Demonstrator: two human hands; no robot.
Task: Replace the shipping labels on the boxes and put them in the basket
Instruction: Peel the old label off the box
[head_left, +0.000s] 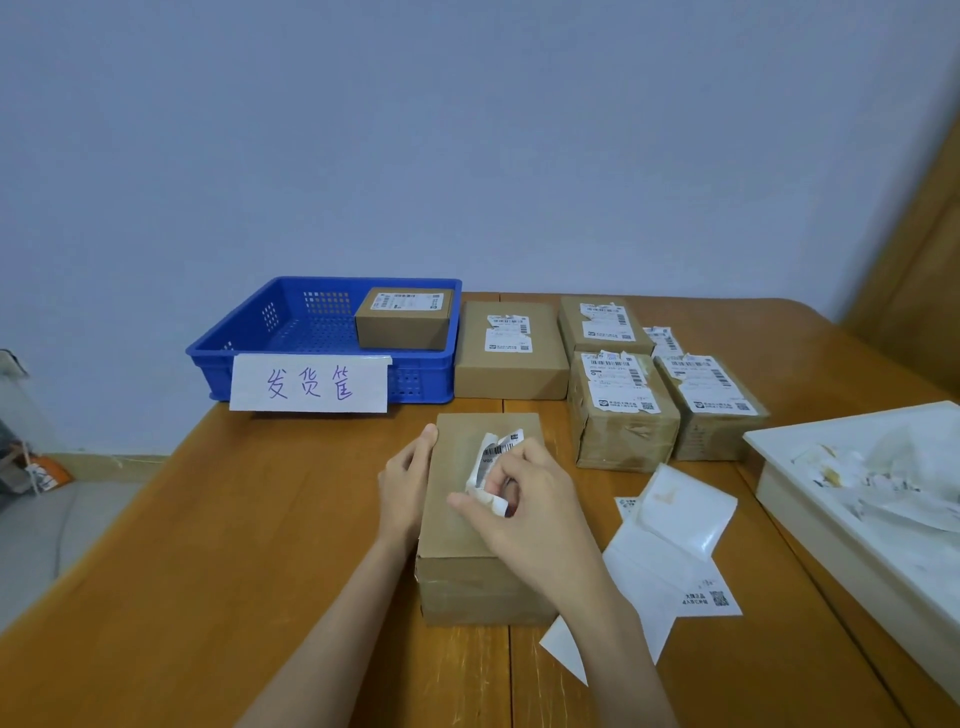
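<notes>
Head view, table: wooden table (260, 519), seen from above and in front.
Box being worked on: brown cardboard box (467, 545) at near centre, long side running near to far.
Left hand: left hand (405, 483) flat against the box's left side, fingers straight and together, thumb tip on the top edge.
Right hand: right hand (524, 504) on top of the box, thumb and fingers pinching a crumpled, half-peeled label (496, 457).
Basket: blue basket (249, 348) at far left, paper sign on its near wall, holding one labelled box (402, 319) in its right corner.
Waiting boxes: four boxes with torn labels (621, 410) at far right of the basket.
Label sheets: white backing sheets (670, 551) just right of the worked box.
Tray: white tray (810, 514) of paper scraps at right edge.
</notes>
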